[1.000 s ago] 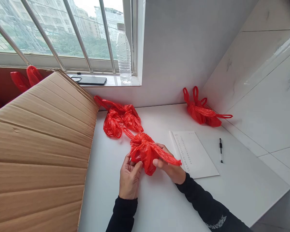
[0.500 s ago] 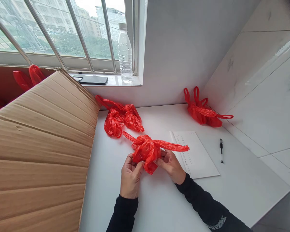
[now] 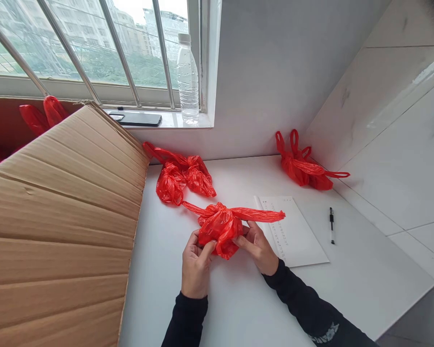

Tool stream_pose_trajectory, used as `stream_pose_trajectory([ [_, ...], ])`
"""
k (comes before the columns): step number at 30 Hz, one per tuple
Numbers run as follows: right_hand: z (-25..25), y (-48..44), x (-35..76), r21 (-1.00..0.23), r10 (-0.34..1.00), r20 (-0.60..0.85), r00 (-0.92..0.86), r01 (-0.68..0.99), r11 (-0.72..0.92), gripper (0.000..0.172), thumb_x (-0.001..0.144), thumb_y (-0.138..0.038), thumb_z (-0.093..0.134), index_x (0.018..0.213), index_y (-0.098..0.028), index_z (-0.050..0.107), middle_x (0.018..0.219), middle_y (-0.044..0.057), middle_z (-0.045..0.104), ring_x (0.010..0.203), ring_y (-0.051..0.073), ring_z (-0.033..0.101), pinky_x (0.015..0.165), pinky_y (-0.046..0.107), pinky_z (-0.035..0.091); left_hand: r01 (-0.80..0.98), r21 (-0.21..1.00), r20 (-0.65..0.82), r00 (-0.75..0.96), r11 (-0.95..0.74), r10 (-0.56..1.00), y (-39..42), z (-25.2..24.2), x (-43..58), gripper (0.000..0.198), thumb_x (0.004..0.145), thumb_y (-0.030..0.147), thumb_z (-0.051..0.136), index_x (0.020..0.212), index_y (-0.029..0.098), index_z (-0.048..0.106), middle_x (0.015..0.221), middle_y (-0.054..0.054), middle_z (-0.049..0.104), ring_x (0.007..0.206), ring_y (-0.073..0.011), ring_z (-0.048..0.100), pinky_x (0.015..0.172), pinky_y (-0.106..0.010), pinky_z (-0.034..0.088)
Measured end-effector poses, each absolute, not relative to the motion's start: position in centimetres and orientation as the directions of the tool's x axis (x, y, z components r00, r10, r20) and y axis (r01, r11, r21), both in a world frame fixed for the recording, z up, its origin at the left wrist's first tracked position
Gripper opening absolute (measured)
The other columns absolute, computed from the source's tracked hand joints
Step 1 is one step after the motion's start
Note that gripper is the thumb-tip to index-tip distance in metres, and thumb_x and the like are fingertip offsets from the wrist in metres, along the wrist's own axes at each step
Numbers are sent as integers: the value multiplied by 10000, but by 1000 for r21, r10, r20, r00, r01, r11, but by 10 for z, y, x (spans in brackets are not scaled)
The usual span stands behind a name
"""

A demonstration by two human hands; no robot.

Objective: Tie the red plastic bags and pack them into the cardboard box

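Observation:
A knotted red plastic bag [image 3: 220, 229] is held between my two hands above the white table [image 3: 246, 308]. My left hand [image 3: 197, 265] pinches its lower left side, thumb in front and fingers partly behind. On the right side, my right hand [image 3: 257, 248] grips it, some fingertips hidden behind the plastic. Two twisted ends stick out from the knot, the longer one reaching right over an open notebook [image 3: 300, 236]. What the bag contains is hidden. Behind it lie more tied red bags [image 3: 198, 178], close to the tip of the left end.
A large cardboard box [image 3: 61, 231] fills the left, with red bags [image 3: 54, 113] inside. At the back right sits another red bag cluster [image 3: 307, 168]. A pen [image 3: 332, 225] lies right of the notebook. The windowsill holds a phone [image 3: 141, 119] and a water bottle [image 3: 188, 82].
The held bag has shifted very slightly, and its long right end sits a little higher. Both hands keep their grip; the other things have not moved.

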State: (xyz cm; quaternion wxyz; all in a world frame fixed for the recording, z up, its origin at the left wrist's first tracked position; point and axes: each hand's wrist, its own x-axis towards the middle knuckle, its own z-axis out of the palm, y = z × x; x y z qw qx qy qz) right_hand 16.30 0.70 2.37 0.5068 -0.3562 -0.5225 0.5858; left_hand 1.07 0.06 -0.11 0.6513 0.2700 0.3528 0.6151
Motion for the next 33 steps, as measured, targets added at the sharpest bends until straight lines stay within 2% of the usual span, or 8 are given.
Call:
stream_pose_trajectory([
  [2, 23, 7, 164, -977, 967, 116, -228, -203, 69, 407, 861, -346, 663, 1235, -265, 522, 1066, 64, 682, 973, 252, 658, 829, 410, 540, -636, 766, -120, 6, 96, 993, -1, 3, 11, 270, 728, 232, 723, 972, 182, 619, 843, -9, 693, 675, -131, 617, 624, -236, 489],
  [4, 23, 8, 165, -983, 961, 116, -250, -170, 75, 370, 854, -348, 668, 1199, -257, 570, 1049, 65, 684, 962, 252, 656, 840, 416, 535, -643, 761, -97, 21, 88, 995, -2, 7, 11, 313, 747, 252, 719, 1039, 187, 627, 958, -43, 710, 802, -172, 654, 723, -272, 511],
  [8, 20, 7, 167, -992, 954, 107, -281, -92, 84, 299, 838, -332, 684, 1125, -264, 639, 1057, 57, 672, 969, 249, 641, 860, 420, 532, -590, 804, -75, 20, 72, 997, -1, 4, 11, 348, 742, 298, 749, 1054, 173, 659, 1038, -92, 716, 962, -239, 664, 855, -324, 503],
  [12, 18, 7, 166, -993, 961, 101, -258, -84, 82, 310, 826, -346, 692, 1119, -253, 651, 1072, 63, 673, 1001, 264, 632, 872, 437, 534, -557, 830, -46, -3, 37, 999, 2, -8, 11, 352, 762, 320, 739, 1067, 170, 648, 1036, -99, 714, 947, -241, 669, 837, -325, 512],
  [19, 20, 7, 165, -993, 964, 102, -247, -83, 84, 363, 827, -351, 696, 1170, -242, 649, 1111, 74, 672, 1025, 266, 625, 853, 427, 537, -573, 819, -54, -90, -7, 994, 4, -14, 13, 316, 790, 323, 720, 1062, 207, 609, 1022, -47, 709, 810, -155, 657, 722, -242, 505],
  [26, 21, 9, 166, -992, 961, 104, -257, -97, 81, 319, 849, -383, 674, 1128, -227, 676, 1027, 71, 701, 963, 258, 657, 858, 432, 534, -619, 783, -96, -24, 61, 995, 1, 1, 11, 391, 716, 288, 772, 1065, 191, 624, 1046, -74, 706, 923, -217, 669, 806, -308, 523],
  [33, 23, 9, 165, -989, 958, 119, -261, -117, 90, 365, 808, -415, 720, 1132, -251, 681, 1021, 64, 708, 948, 261, 664, 841, 426, 540, -592, 805, -71, -32, 38, 997, 3, -4, 9, 422, 729, 294, 766, 1105, 194, 603, 1071, -76, 700, 932, -207, 664, 808, -297, 519],
])
